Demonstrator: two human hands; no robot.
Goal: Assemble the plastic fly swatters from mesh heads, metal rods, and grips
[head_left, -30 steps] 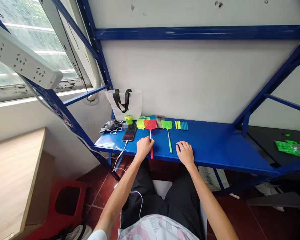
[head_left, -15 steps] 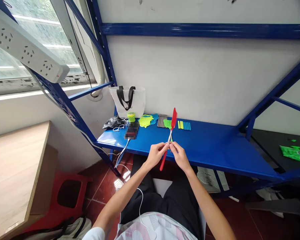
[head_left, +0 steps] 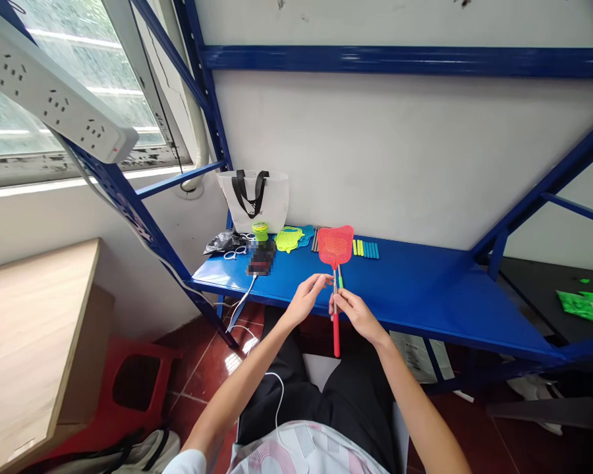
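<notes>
A red fly swatter [head_left: 336,245] with a thin metal rod and a red handle stands upright in front of me, its mesh head facing me. My right hand [head_left: 354,309] pinches the metal rod just above the handle. Beside the rod, my left hand [head_left: 305,300] is open, fingertips stretched towards it; whether they touch it I cannot tell. Behind the swatter lies a green handle [head_left: 340,277] on the blue shelf, its other end covered by the red mesh. Grey rods [head_left: 315,239] show partly at the left of the swatter's head.
On the blue shelf [head_left: 425,289] are yellow-green swatter heads [head_left: 289,239], blue ones [head_left: 306,235], short yellow and blue sticks [head_left: 366,248], a green tub [head_left: 259,231], a phone [head_left: 261,258] on a cable, scissors [head_left: 234,253] and a white bag [head_left: 271,201]. A wooden table [head_left: 29,316] stands left.
The swatter has turned from edge-on and tilted to upright, its mesh now facing me. My left hand has come off the rod slightly leftward; my right hand has moved a little lower.
</notes>
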